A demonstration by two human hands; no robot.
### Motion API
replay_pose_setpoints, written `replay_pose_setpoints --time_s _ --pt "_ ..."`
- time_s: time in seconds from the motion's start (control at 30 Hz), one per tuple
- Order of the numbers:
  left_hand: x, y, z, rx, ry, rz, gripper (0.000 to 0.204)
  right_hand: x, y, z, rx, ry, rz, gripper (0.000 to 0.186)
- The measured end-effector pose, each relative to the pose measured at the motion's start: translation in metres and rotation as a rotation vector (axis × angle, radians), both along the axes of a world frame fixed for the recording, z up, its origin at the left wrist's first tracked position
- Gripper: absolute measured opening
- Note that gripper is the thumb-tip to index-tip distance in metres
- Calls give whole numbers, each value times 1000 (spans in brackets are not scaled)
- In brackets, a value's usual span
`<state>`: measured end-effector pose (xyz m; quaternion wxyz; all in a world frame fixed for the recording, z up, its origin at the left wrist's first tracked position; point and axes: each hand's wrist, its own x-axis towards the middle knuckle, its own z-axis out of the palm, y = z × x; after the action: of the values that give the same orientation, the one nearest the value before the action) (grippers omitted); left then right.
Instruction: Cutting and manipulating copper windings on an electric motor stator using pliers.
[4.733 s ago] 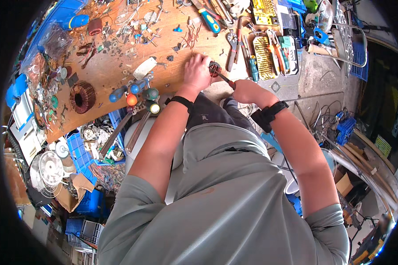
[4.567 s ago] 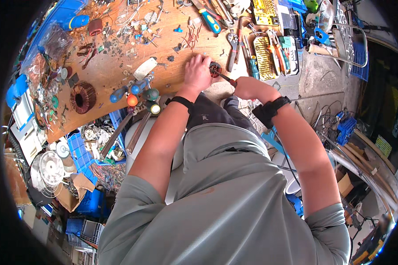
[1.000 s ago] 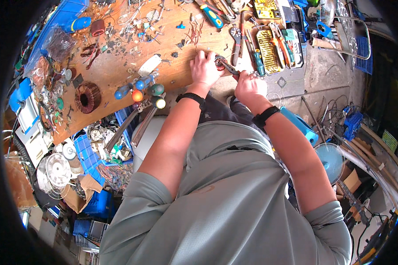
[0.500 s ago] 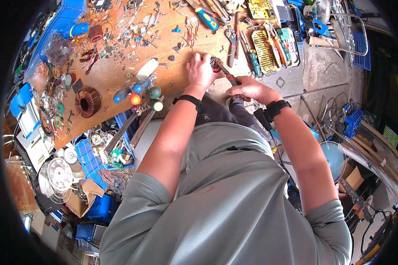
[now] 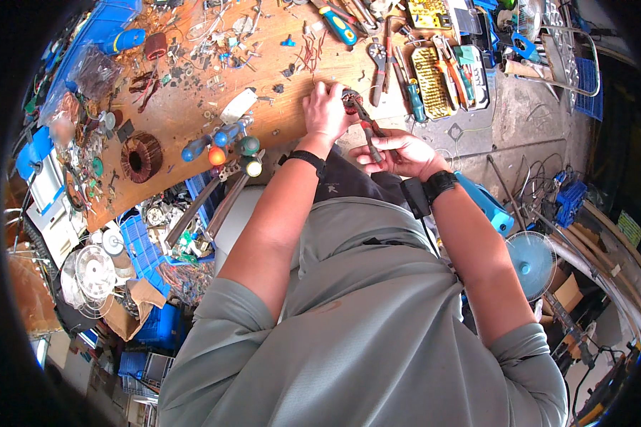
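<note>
At the front edge of the wooden bench, my left hand [image 5: 325, 112] has its fingers closed round a small round motor coil [image 5: 350, 98] with dark copper windings. My right hand [image 5: 404, 152] grips a pair of pliers [image 5: 367, 131] with red and black handles. The handles stand apart, and the jaws reach the near side of the coil. Whether the jaws bite on a wire is too small to tell. Farther left on the bench stands a larger copper-wound stator [image 5: 141, 158].
Beyond my hands lie an adjustable wrench [image 5: 378, 67], a green-handled screwdriver [image 5: 414, 101] and a yellow bit set [image 5: 431, 80]. Several screwdrivers [image 5: 224, 146] stand at the bench's front edge. Scraps of wire and metal litter the bench [image 5: 263, 117]. A blue fan [image 5: 531, 265] sits lower right.
The pliers' handles have spread apart, and the fingers of my right hand have loosened around them. My right hand has shifted slightly nearer to me. The left hand keeps its hold on the coil.
</note>
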<state>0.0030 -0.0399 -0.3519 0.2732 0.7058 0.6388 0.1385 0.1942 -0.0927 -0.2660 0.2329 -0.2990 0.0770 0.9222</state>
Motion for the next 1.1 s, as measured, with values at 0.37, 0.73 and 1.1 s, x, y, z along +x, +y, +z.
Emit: replay_pose_setpoints --time_s 0.37,0.73,1.1 --pt "0 1 -4 54 5 -21 58 6 -9 -20 21 128 -37 74" --pt "-1 4 -1 18 -23 -29 61 -10 3 -3 -66 -163 143 25" --pt "-1 1 -3 39 -17 -47 61 -36 -6 -2 337 -906 445 28"
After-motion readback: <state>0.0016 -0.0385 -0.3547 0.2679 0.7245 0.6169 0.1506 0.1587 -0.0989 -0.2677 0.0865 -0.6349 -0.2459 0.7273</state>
